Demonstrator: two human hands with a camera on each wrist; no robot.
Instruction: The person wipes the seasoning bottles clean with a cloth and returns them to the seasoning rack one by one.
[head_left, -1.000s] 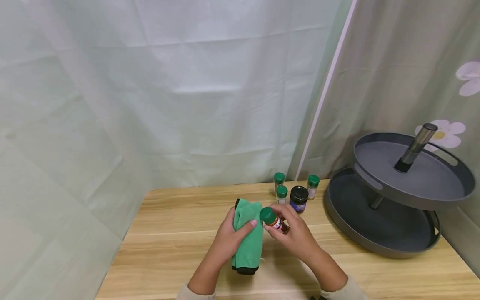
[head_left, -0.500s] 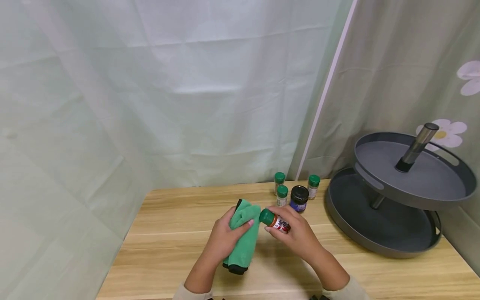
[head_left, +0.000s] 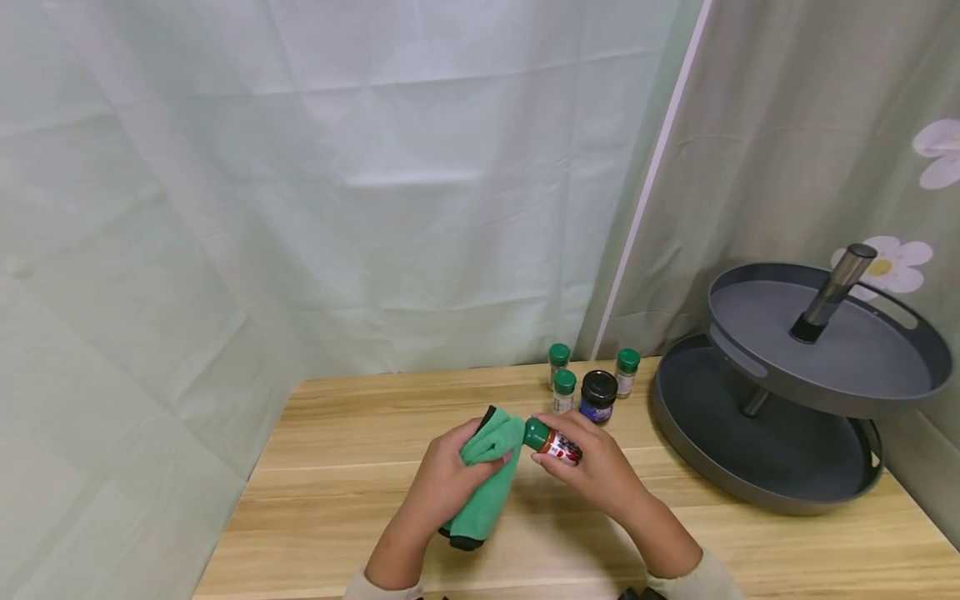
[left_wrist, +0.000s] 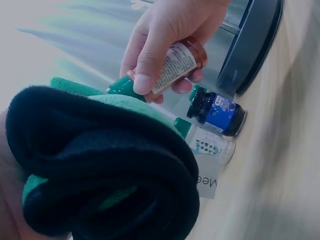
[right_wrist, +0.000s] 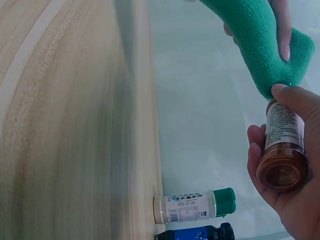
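My left hand (head_left: 444, 477) grips a folded green cloth (head_left: 489, 496) with black edging, thumb pressed across its front. In my right hand (head_left: 596, 467) is a small spice bottle (head_left: 564, 448) with a green cap, a pale label and reddish-brown contents. The bottle tilts, its cap pointing left against the cloth's upper end. From the right wrist view, the cloth (right_wrist: 255, 45) covers the cap, and the bottle's brown base (right_wrist: 282, 170) faces the camera. The rolled black edge (left_wrist: 110, 160) of the cloth fills much of the left wrist view.
Behind my right hand stand a dark jar (head_left: 598, 397) with a blue label and several green-capped bottles (head_left: 627, 373). A two-tier grey round tray stand (head_left: 765, 492) occupies the right of the wooden table (head_left: 330, 467). Pale curtains (head_left: 450, 208) hang behind.
The cloth's lower end has swung left and its top has bunched and tilted right toward the cap. My left hand has turned with it; the bottle has tipped closer to horizontal.
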